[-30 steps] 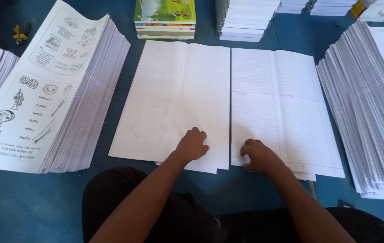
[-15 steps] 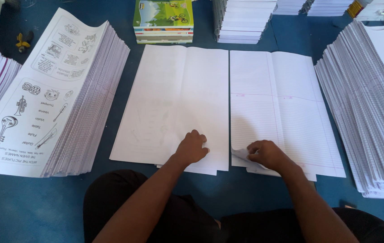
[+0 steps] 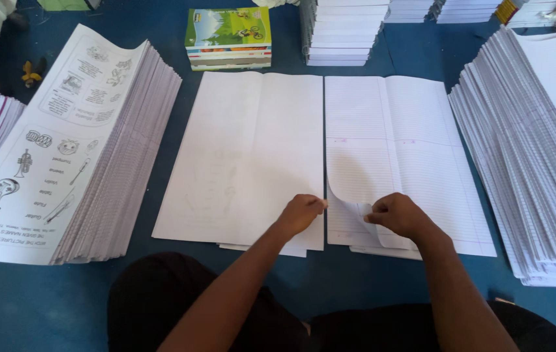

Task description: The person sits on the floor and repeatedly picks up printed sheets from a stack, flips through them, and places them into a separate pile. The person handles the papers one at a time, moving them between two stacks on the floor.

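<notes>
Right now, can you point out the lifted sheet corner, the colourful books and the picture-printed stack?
lifted sheet corner [image 3: 355,207], head view, on its curl.
colourful books [image 3: 228,27], head view, top cover.
picture-printed stack [image 3: 63,130], head view, top sheet.

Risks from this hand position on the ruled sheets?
1. The right hand is peeling up a curled corner of the ruled sheet; the grip may pick up two sheets, or crease the corner.
2. The left hand rests at the seam on the blank sheet pile, so lifting across could drag its top sheet askew.
</notes>
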